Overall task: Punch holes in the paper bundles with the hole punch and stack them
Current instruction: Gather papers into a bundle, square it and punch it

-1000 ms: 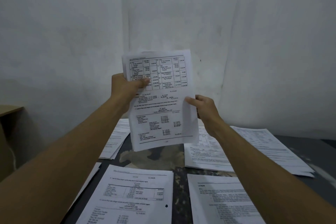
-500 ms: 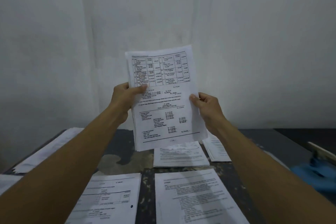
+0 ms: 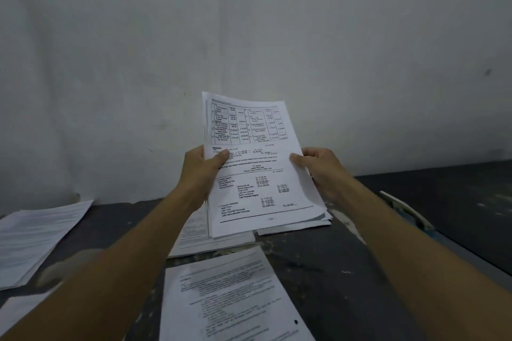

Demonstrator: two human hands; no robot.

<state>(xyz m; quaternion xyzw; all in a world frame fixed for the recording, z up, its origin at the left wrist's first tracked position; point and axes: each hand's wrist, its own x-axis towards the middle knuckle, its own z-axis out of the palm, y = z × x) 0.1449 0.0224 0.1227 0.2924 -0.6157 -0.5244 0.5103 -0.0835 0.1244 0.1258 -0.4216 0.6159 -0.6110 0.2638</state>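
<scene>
I hold a printed paper bundle (image 3: 257, 174) upright above the dark table (image 3: 346, 271), its lower edge just over the papers lying there. My left hand (image 3: 201, 171) grips its left edge with the thumb on the front page. My right hand (image 3: 318, 167) grips the right edge the same way. The hole punch (image 3: 407, 212), pale handle over a blue body, lies blurred at the right side of the table.
More paper bundles lie on the table: one with a punched hole (image 3: 235, 299) in front, one (image 3: 210, 241) under the held bundle, one (image 3: 36, 238) at the left. A white wall (image 3: 249, 36) stands behind the table.
The view has swung right, so the papers on the table shifted left and the hole punch came nearer. The held bundle has sunk lower and tilted back, still gripped by both hands.
</scene>
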